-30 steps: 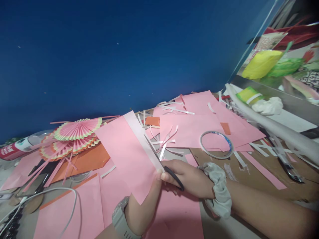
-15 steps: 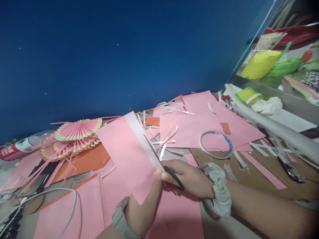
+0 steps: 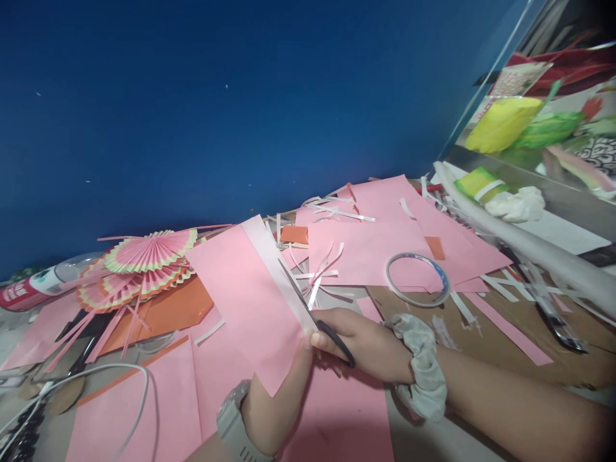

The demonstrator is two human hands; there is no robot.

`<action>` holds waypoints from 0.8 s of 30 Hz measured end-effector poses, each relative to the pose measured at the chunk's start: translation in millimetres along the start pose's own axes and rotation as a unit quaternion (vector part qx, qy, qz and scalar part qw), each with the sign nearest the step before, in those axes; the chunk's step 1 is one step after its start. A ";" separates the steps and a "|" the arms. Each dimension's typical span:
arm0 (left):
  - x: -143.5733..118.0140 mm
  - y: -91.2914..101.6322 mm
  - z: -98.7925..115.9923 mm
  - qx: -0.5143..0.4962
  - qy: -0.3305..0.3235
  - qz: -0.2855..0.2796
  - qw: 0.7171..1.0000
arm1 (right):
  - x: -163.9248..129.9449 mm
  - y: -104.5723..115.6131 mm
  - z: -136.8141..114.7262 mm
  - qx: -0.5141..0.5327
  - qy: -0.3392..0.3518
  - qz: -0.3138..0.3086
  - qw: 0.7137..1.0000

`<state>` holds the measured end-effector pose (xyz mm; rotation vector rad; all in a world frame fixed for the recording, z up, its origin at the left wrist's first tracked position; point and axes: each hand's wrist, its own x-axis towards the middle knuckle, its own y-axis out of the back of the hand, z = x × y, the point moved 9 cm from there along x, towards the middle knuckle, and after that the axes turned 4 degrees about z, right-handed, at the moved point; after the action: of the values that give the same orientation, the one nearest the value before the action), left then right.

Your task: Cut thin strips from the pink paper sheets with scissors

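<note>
My left hand [image 3: 274, 401], with a grey watch on the wrist, holds up a pink paper sheet [image 3: 240, 301] by its near edge. My right hand [image 3: 370, 346], a grey scrunchie on its wrist, grips black-handled scissors [image 3: 308, 308]. The blades lie along the sheet's pale right margin, pointing away from me. A narrow pale strip runs beside the blades, still joined to the sheet.
Pleated pink paper fans [image 3: 144, 263] lie on orange paper [image 3: 163, 311] at the left. A tape ring [image 3: 418, 279] sits on more pink sheets [image 3: 385, 237] behind. A white cable [image 3: 125, 378], paper scraps, a second pair of scissors [image 3: 553, 317] and a blue wall [image 3: 240, 96] surround the spot.
</note>
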<state>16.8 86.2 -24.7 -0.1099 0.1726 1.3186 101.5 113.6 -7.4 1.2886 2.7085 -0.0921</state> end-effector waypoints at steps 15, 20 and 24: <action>1.5 -4.4 -1.4 0.000 -0.005 -0.023 1.000 | -0.4 0.6 -0.8 0.002 -0.004 0.009 1.000; 1.8 -5.0 1.1 -0.009 -0.010 -0.024 1.000 | -0.3 0.9 -2.0 -0.008 -0.003 0.012 1.000; 1.9 -2.3 -4.9 -0.004 -0.005 -0.014 1.000 | -0.6 1.4 -1.3 -0.007 -0.007 0.016 1.000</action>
<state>19.2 86.6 -30.0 -0.1112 0.1568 1.2925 102.8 114.1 -6.0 1.3201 2.6708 -0.0775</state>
